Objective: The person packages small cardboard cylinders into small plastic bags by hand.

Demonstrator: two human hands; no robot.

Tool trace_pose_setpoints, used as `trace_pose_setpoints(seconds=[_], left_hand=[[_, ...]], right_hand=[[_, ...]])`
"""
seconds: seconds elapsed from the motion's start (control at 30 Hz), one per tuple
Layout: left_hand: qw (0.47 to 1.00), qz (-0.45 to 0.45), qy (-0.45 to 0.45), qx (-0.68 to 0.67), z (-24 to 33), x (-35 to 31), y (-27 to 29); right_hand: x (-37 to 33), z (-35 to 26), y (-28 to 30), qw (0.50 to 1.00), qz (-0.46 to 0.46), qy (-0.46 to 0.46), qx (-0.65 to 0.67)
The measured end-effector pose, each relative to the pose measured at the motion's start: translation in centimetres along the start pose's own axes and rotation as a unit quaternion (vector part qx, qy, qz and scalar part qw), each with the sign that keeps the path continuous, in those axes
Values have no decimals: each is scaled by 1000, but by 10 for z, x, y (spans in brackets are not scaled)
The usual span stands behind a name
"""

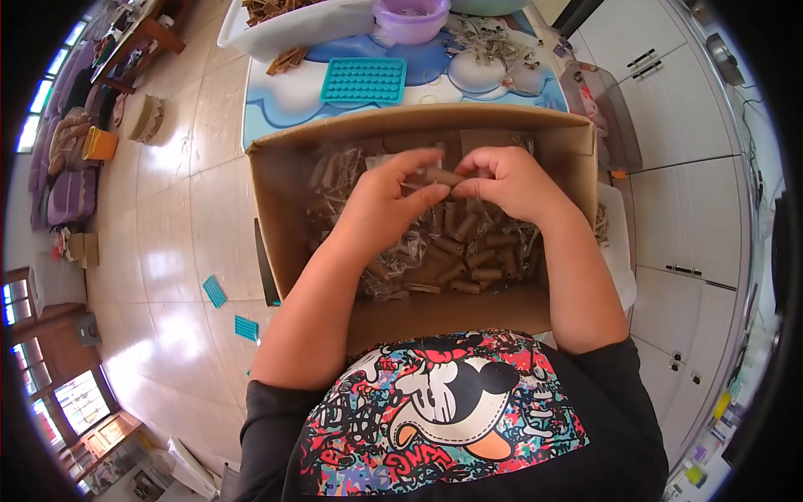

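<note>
Above the open cardboard box (427, 316), both my hands meet at a small brown cardboard-like tube (443, 176). My right hand (508, 182) pinches its right end between thumb and fingers. My left hand (386, 194) curls round the left end, the thumb below and the index finger above; part of its grip is hidden. Inside the box, under my hands, lie many similar brown tubes (487, 259) in a loose heap. Crinkled clear plastic bags (410, 249) are mixed among them, mostly to the left.
Beyond the box, a patterned table (288, 99) carries a teal ridged tray (365, 80), a purple bowl (411, 20), a white tub (305, 27) of brown pieces and a pile of clear packets (500, 52). White cabinets (686, 192) stand at right. Teal trays (215, 291) lie on the tiled floor.
</note>
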State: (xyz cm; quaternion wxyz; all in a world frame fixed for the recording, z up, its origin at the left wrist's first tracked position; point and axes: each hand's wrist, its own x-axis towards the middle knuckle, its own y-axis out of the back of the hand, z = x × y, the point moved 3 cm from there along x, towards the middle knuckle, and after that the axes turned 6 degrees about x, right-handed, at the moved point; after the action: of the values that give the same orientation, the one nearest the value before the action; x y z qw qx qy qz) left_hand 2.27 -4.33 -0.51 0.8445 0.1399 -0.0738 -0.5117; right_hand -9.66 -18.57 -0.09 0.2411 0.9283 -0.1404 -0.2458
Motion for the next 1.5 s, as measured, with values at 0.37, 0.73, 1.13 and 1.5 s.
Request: trace_pose_setpoints(seconds=[0.37, 0.73, 1.13, 1.5], left_hand=[[957, 30, 102, -270, 6, 2, 17], [942, 79, 136, -296, -6, 4, 19], [972, -40, 120, -200, 7, -2, 5], [955, 6, 137, -263, 2, -3, -7]], right_hand=[[-4, 5, 7, 954, -29, 27, 298], [-9, 0, 8, 802, -119, 89, 579], [-6, 4, 17, 867, 182, 108, 452], [-11, -19, -18, 902, 56, 96, 417]])
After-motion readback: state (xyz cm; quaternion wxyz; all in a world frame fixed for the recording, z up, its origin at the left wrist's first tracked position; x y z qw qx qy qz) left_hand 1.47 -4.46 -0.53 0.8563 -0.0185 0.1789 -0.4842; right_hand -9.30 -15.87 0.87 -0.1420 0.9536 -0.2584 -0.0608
